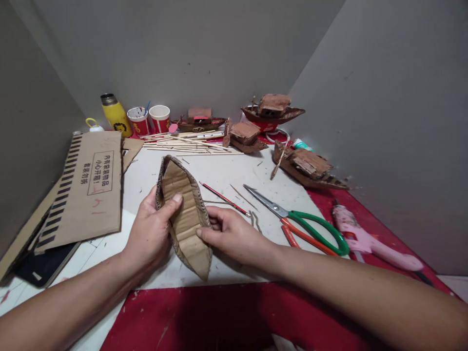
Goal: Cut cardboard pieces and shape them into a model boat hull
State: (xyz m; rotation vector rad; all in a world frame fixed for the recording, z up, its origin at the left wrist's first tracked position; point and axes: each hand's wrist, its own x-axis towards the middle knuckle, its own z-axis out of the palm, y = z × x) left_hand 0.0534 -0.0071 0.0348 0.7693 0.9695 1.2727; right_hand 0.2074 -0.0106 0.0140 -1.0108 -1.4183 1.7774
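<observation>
Between my two hands is a cardboard boat hull (186, 209), pointed at both ends, its open inside turned up toward me. My left hand (155, 229) grips its left wall, with the thumb pressed inside. On the other side my right hand (232, 234) pinches the right wall, thumb over the edge and fingers curled beneath. Just beyond the right hand lie a red and black pencil (224, 199) and scissors (292, 219) with one green and one orange handle. The hull's underside and several fingertips are hidden.
Printed cardboard (91, 190) lies at left over a dark flat device (47, 265). Thin wooden sticks (190, 144) are spread at the back, near a yellow bottle (116, 114) and paper cups (159, 117). Finished brown model boats (310, 165) stand right; a pink glue gun (365, 239) lies nearer.
</observation>
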